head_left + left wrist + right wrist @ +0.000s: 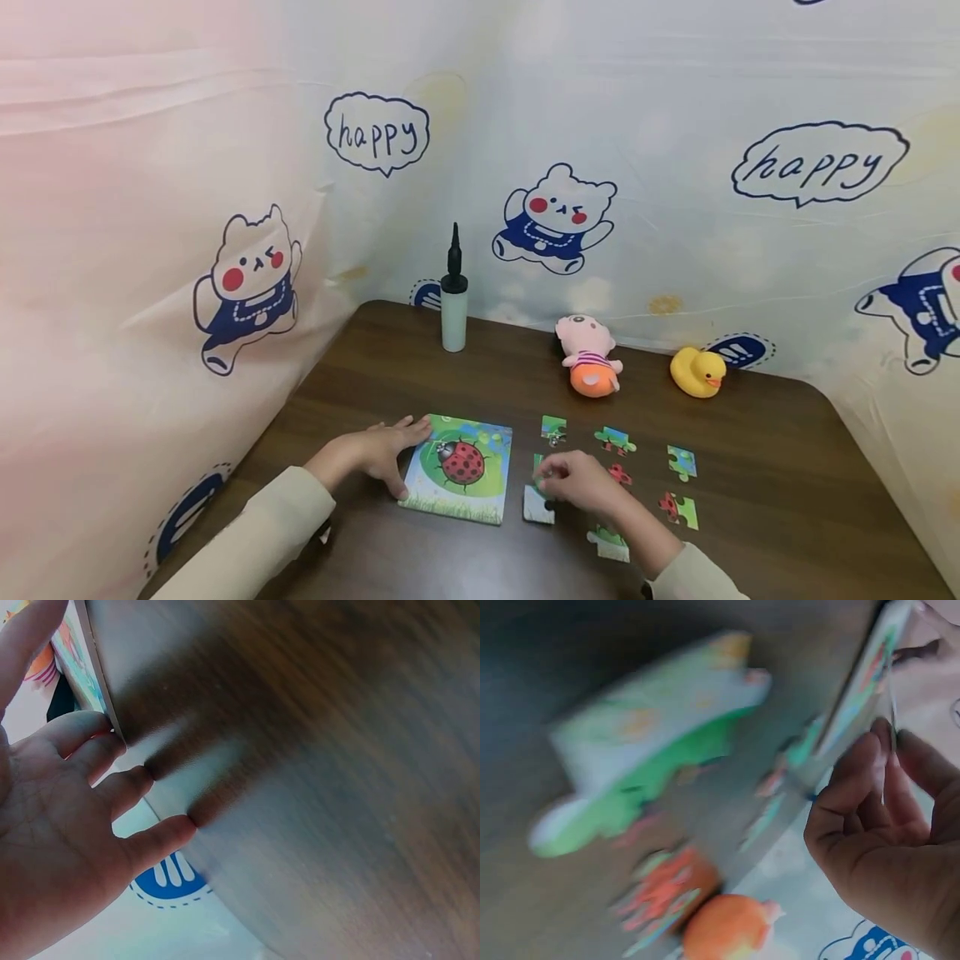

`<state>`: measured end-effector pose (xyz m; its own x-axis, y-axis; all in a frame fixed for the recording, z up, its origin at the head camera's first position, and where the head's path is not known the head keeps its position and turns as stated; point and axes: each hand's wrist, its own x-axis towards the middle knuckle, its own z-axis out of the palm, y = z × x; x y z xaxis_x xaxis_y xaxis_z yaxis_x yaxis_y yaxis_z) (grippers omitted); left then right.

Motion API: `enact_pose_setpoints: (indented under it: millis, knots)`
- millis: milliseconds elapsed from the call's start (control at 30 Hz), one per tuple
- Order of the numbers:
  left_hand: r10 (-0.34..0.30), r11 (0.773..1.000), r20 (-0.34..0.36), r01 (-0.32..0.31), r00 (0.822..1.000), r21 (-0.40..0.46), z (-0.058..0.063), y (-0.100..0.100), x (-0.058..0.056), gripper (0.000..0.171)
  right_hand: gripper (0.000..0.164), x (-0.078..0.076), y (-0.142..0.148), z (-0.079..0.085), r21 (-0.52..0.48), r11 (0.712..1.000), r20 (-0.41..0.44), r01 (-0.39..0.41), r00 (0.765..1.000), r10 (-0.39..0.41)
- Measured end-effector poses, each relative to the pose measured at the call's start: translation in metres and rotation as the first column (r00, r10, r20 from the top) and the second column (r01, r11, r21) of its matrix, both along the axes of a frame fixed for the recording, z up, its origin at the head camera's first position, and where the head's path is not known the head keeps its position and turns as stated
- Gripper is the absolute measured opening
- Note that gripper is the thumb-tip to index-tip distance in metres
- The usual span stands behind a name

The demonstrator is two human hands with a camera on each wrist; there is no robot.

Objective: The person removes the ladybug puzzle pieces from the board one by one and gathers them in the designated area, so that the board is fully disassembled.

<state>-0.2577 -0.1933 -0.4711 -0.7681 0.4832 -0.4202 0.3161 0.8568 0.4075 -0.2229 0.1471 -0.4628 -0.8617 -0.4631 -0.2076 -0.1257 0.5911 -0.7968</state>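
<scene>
A ladybug picture board (480, 492) lies flat on the dark wooden table. My left hand (386, 454) rests along its left side, fingers spread and thumb at the lower left corner. In the left wrist view, the fingertips (187, 825) of that hand touch the tabletop. My right hand (588, 482) is just right of the board, thumb and fingertips pinching a thin puzzle piece (892, 712), seen edge-on in the right wrist view. A pale puzzle piece (537, 507) sits right below those fingers. The hand partly hides a red piece (619, 473).
Around the right hand lie more puzzle pieces: a top-left piece (553, 428), a blue-green piece (682, 462), a red-green piece (678, 508) and a grassy piece (609, 543). Behind stand a hand pump (453, 317), a plush toy (590, 362) and a rubber duck (696, 372). Printed curtains (660, 250) enclose the table.
</scene>
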Motion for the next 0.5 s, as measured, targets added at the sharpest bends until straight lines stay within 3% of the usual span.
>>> enact_pose_setpoints:
  millis: [167, 300, 500]
  knots:
    - [0.003, 1.000, 0.000, -0.003, 1.000, -0.005, 0.002, -0.003, -0.001, 0.103, 0.006, 0.006, 0.001, -0.013, 0.109, 0.993, -0.118, -0.034, 0.992, 0.047]
    - [-0.003, 1.000, 0.008, 0.003, 1.000, 0.007, 0.003, -0.002, -0.001, 0.103, 0.007, 0.011, -0.004, -0.019, 0.207, 0.978, -0.263, 0.011, 0.964, 0.044]
    - [0.003, 1.000, 0.010, -0.004, 1.000, 0.006, 0.002, -0.002, -0.002, 0.103, 0.020, 0.014, -0.011, -0.023, 0.300, 0.948, -0.389, 0.104, 0.921, 0.022]
